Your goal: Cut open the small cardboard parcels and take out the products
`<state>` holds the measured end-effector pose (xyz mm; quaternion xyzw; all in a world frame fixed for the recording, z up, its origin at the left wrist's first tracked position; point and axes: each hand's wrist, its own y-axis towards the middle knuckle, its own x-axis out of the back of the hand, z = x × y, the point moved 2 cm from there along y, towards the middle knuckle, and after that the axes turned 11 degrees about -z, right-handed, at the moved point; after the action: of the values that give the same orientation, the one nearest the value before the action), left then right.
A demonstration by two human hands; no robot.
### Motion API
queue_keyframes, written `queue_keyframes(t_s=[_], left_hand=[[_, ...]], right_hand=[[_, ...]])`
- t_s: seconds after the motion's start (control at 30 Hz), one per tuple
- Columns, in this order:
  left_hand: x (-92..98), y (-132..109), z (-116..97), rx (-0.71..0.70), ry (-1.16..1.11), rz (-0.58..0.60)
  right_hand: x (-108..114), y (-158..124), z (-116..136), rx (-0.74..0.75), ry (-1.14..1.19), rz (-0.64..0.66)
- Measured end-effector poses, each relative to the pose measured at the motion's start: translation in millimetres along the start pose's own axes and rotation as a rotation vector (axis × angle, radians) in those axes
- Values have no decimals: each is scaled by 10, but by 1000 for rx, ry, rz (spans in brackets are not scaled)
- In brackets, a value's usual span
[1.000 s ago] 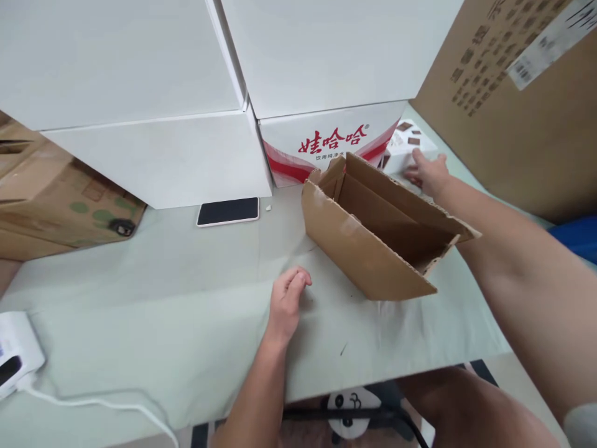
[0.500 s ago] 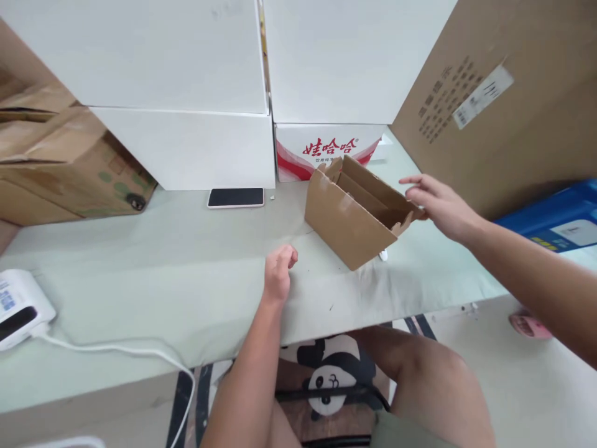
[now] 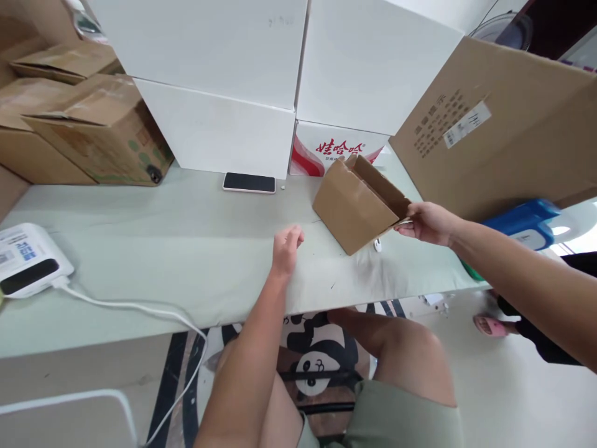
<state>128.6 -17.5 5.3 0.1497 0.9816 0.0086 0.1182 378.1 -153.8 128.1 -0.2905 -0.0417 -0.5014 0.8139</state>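
Note:
A small open brown cardboard box stands tilted on the pale green table. My right hand is closed on the box's right edge, pinching a flap. My left hand rests on the table a little to the left of the box, its fingers loosely curled and holding nothing. A small white item lies on the table by the box's near corner.
Big white boxes and a white-and-red printed carton line the back. A phone lies face down before them. Brown cartons stand at left, a large one at right. A white device with cable sits at the left edge.
My right hand has come back from behind the box and taken hold of its right edge. The view has pulled back and up. My left hand has barely moved.

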Motion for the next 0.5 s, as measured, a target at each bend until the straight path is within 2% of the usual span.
queue_keyframes(t_s=[0.17, 0.3, 0.4, 0.5], left_hand=[[13, 3, -6, 26, -37, -7], [27, 7, 2, 40, -40, -2], [33, 19, 12, 53, -38, -7], [18, 34, 23, 66, -31, -9]], right_hand=[[89, -139, -200, 124, 227, -63], [411, -158, -275, 287, 409, -148], [722, -28, -260, 444, 508, -226], [908, 243, -187, 509, 540, -384]])
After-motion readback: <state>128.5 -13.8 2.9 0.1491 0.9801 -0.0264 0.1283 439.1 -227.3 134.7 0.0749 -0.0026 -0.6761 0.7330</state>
